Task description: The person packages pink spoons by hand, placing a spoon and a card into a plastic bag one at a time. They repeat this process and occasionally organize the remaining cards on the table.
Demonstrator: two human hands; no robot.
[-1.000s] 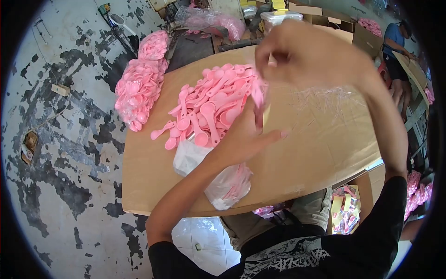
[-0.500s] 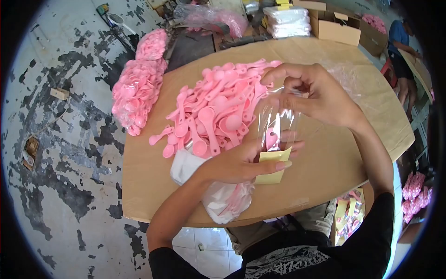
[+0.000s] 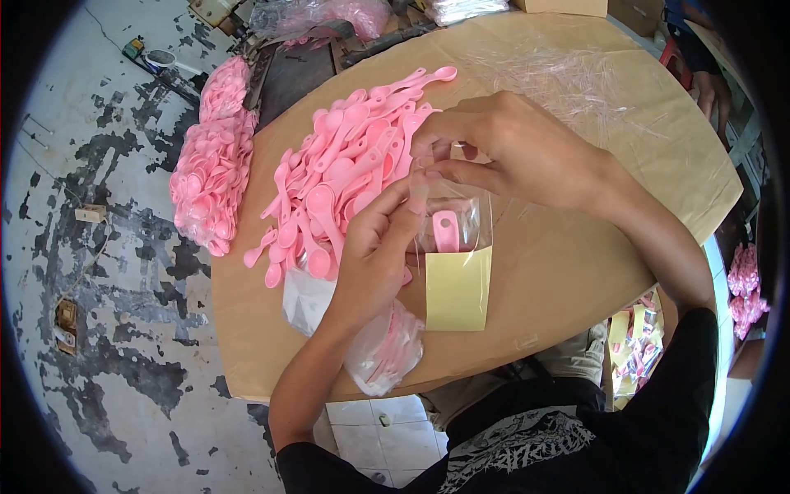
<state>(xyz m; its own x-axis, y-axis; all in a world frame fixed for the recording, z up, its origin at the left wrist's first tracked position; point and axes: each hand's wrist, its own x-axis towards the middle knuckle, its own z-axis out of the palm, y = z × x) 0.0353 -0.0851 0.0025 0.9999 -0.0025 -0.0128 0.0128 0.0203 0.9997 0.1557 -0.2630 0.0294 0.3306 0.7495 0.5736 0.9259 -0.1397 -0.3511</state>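
Observation:
Between my two hands hangs a clear plastic bag (image 3: 481,216) with a yellow card (image 3: 457,290) in its lower part and the end of a pink spoon (image 3: 445,231) showing above the card. My left hand (image 3: 380,247) pinches the bag's upper left edge. Thumb and fingertips of my right hand (image 3: 494,152) are closed at the top of the bag, close to the left fingertips. Behind my hands lies a heap of pink spoons (image 3: 337,169). A white bundle of plastic bags (image 3: 383,350) lies beneath my left forearm.
Filled bags of pink spoons (image 3: 216,169) stand at the table's left edge. Thin plastic strips (image 3: 568,86) lie at the back right of the brown table (image 3: 568,263). A box of packed cards (image 3: 635,350) is below the right edge. Another person's hand (image 3: 712,99) shows far right.
My left hand has moved from under the bag to its upper edge, beside my right hand. The yellow card now hangs below, uncovered by fingers. The view has shifted.

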